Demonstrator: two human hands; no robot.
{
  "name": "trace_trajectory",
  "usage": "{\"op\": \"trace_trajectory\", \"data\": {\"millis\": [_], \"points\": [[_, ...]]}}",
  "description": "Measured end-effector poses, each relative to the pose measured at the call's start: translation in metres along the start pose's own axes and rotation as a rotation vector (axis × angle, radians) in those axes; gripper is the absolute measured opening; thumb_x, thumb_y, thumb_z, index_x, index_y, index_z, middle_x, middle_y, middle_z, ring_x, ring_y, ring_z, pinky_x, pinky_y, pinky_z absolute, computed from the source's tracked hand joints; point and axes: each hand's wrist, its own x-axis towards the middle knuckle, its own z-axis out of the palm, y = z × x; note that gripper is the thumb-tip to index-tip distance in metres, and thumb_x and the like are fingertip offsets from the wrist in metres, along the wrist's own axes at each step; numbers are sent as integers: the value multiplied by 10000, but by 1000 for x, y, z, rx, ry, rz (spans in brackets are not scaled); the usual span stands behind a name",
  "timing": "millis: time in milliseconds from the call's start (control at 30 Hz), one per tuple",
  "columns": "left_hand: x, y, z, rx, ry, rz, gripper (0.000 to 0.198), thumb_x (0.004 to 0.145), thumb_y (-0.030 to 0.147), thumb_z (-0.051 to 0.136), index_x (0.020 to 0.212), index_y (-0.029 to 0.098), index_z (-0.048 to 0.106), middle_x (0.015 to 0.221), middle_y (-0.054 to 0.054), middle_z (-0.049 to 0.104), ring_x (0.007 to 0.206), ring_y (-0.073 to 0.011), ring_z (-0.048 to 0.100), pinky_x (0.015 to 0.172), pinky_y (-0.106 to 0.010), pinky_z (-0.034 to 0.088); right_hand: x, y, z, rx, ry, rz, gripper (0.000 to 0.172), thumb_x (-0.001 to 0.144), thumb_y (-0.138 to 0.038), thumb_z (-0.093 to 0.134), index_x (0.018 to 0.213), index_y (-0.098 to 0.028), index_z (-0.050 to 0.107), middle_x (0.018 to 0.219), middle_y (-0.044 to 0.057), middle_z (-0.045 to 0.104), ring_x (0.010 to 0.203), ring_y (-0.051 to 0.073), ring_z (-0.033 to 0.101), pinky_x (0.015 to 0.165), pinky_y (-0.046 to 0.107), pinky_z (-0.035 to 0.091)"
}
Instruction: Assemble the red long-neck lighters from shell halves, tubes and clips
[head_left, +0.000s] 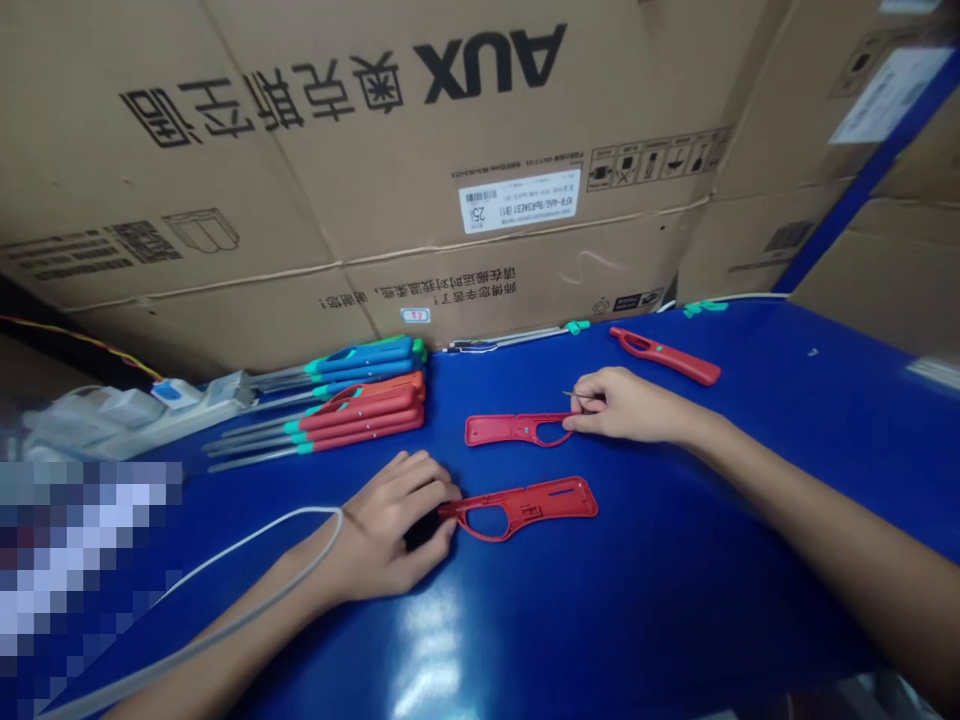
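Shiny blue workbench (pixel 720 590) here, loose red lighter shells (pixel 521 510) on it, plus stacked red lighters (pixel 360 422) and blue lighters (pixel 360 362) (metal nozzles, lol).

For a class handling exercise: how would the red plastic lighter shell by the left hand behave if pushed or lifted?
This red plastic lighter shell looks thin, so probably light and fairly stiff. Its slim loop, beside the left hand, may be the weakest part. Lying flat on the glossy blue bench, it would likely slide.

Red lighter casing (pixel 555 503), blue workbench (pixel 675 600), tan carton (pixel 300 200)
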Motion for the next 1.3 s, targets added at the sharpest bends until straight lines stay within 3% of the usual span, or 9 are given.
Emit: {"op": "trace_trajectory", "data": {"millis": [367, 533, 733, 833, 1033, 1167, 1300], "points": [[2, 2, -4, 38, 8, 24, 191, 869, 162, 506, 1020, 177, 621, 941, -83, 652, 882, -199, 599, 839, -354, 490, -5, -21, 7, 200, -19, -58, 439, 693, -257, 655, 550, -213, 242, 658, -11, 561, 656, 131, 530, 624, 266, 383], [2, 3, -6, 38, 9, 18, 165, 871, 169, 508, 1001, 177, 609, 918, -74, 658, 868, -195, 595, 849, -360, 474, -10, -29, 6, 249, 108, -149, 417, 654, -173, 624, 550, -216, 222, 668, -18, 518, 629, 111, 467, 608, 259, 358], [3, 3, -6, 43, -10, -23, 144, 882, 183, 480, 953, 161, 603, 875, -73, 640, 813, -190, 563, 792, -358, 465, -13, -37, 15, 162, 146, -316, 330, 610, -55, 521, 562, -218, 238, 716, -6, 519, 597, 97, 415, 555, 248, 311], [2, 2, -4, 51, -25, -39, 157, 887, 188, 470, 956, 159, 608, 894, -79, 636, 834, -200, 558, 795, -374, 455, -13, -40, 20, 65, 94, -374, 341, 624, -34, 524, 572, -219, 242, 711, 2, 515, 664, 124, 446, 585, 253, 326], [0, 0, -3, 42, -20, -31, 177, 894, 181, 472, 998, 165, 615, 919, -80, 637, 870, -204, 557, 808, -373, 441, -13, -39, 20, 15, 10, -319, 401, 660, -83, 623, 567, -214, 256, 753, 9, 543, 698, 132, 457, 618, 256, 340], [0, 0, -4, 39, -21, -35, 182, 894, 179, 469, 998, 171, 617, 919, -78, 639, 868, -204, 560, 814, -371, 441, -11, -33, 19, -12, -23, -259, 449, 689, -215, 716, 580, -206, 280, 827, 21, 560, 732, 140, 475, 641, 262, 347], [0, 0, -4, 57, -11, -40, 182, 896, 193, 476, 1009, 178, 618, 925, -77, 639, 867, -201, 561, 814, -361, 440, -10, -31, 19, -45, -28, -202, 427, 712, -286, 732, 605, -204, 327, 762, -4, 537, 697, 137, 475, 634, 260, 346]]}}
